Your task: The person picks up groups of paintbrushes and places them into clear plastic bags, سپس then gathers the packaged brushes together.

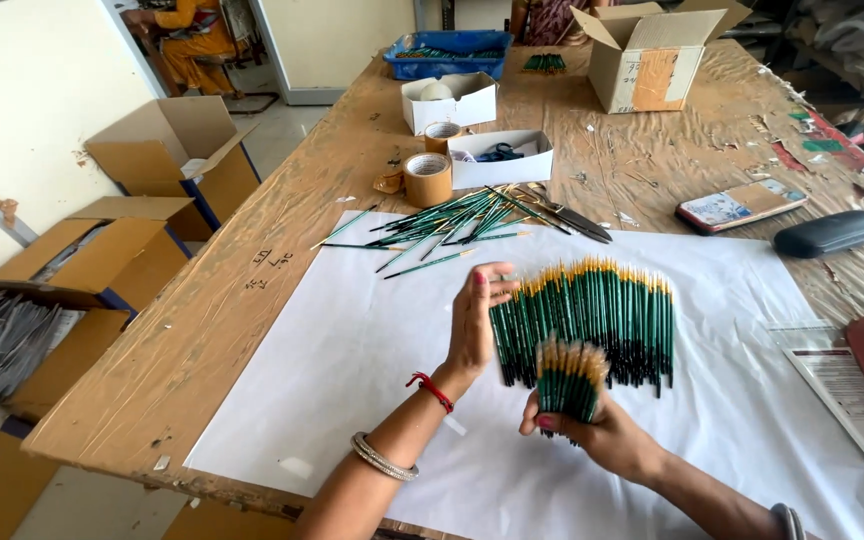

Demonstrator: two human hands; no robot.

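1. Centrally, at the lower middle of the frame, the right hand has its fingers wrapped tight around a small bundle of green paintbrushes, bristle tips pointing up.
2. Just left of it, the left hand stands on edge with fingers held straight and close together, pressed against the left side of a flat row of green brushes; the brushes in the row are too many and too tightly packed to count.
3. Both lie over one large white paper sheet spread on the wooden table.
4. Above the sheet's top edge, a loose pile of green brushes fans out, with one pair of scissors just beside it.
5. Two rolls of brown tape sit near two small white boxes; the nearer box holds dark blue items, the farther a pale round object.
6. At the upper centre, one blue tray holds more green brushes; one open cardboard carton stands to its right.
7. At right lie one phone and one dark case.
8. Along the left edge, several open cardboard cartons stand on the floor.
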